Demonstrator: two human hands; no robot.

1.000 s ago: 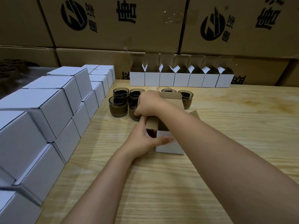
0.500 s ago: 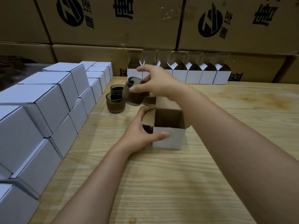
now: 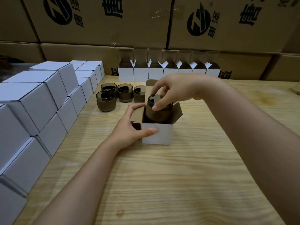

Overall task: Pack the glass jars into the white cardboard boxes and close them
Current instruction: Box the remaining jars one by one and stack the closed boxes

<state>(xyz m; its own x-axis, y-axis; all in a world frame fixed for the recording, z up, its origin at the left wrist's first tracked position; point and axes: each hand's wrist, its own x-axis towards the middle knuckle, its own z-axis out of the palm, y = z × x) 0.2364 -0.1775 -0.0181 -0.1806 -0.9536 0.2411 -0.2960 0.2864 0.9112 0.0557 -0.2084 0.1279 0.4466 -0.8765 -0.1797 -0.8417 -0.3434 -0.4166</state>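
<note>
An open white cardboard box (image 3: 156,135) stands mid-table with its flaps up. My left hand (image 3: 129,127) grips its left front corner, thumb across the white front. My right hand (image 3: 172,90) pinches the rim of a dark glass jar (image 3: 158,112) with fingertips; the jar sits partly inside the box, its upper half above the opening. Several more dark glass jars (image 3: 105,101) stand on the table behind and to the left of the box.
Closed white boxes (image 3: 40,101) are stacked in steps along the left edge. A row of open white boxes (image 3: 162,73) lines the back of the wooden table (image 3: 178,184). Large brown cartons (image 3: 113,21) form a wall behind.
My right hand lifted a jar from the group, carried it right and down, and it now sits partly inside the open box. My left hand stayed on the box.
</note>
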